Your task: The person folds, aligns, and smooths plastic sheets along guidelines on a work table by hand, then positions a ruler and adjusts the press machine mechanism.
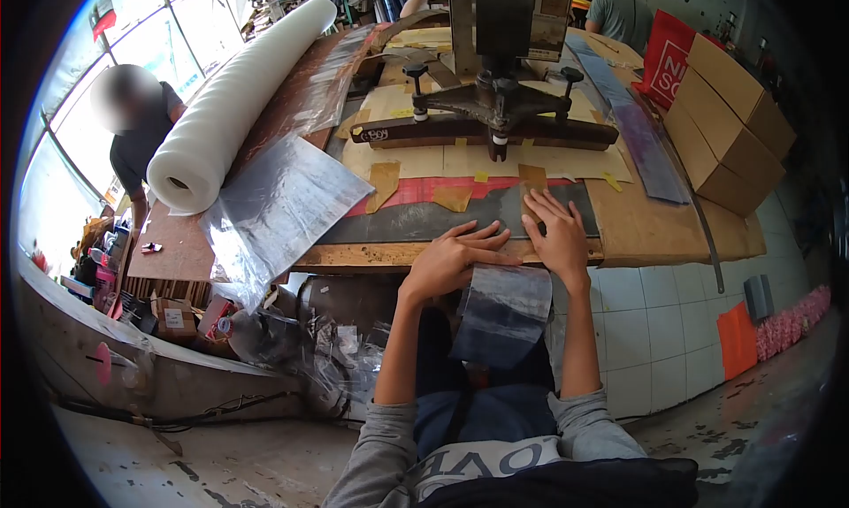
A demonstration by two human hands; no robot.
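Observation:
My left hand (455,259) rests at the front edge of the dark mat (398,224), fingers stretched out over it. To its right, my right hand (559,234) lies on the mat with its fingers spread. A clear plastic piece (504,309) hangs over the bench edge between my wrists, its upper end close to my left thumb. Whether it continues under my palms is hidden. Beyond my fingers are a red strip (420,190) and brown tape patches (383,185). A long press bar (486,135) stands above the pale board behind them.
At left are a clear plastic sheet (287,203) and a big white foam roll (239,110). Cardboard boxes (725,128), a red bag (665,61) and a bluish plastic strip (637,145) lie at right. One person (141,132) stands at left; another (619,17) is behind.

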